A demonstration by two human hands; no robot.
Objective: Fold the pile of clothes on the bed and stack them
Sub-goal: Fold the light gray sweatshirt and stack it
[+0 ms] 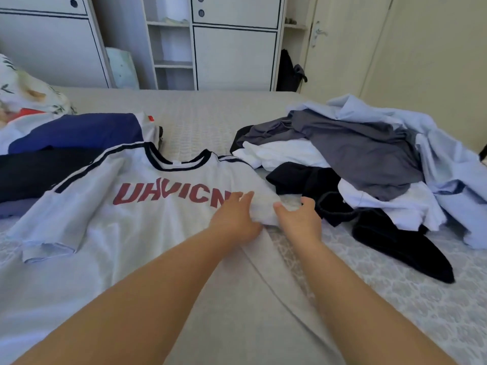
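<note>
A white T-shirt [110, 233] with red lettering and a dark collar lies spread face up on the bed [200, 119]. Its right sleeve is bunched up between my hands. My left hand [234, 219] rests on the shirt beside the lettering, fingers curled into the bunched sleeve. My right hand [299, 219] grips the same bunch from the right side. An unfolded pile of clothes [369, 164] in grey, white, black and light blue lies to the right. Folded dark blue and black garments [66, 143] lie at the left, partly under the shirt's left shoulder.
A floral pillow [23, 93] sits at the far left. White wardrobes [234, 48] stand behind the bed, with a dark bag [290, 72] on the floor beside a cream door [342, 48].
</note>
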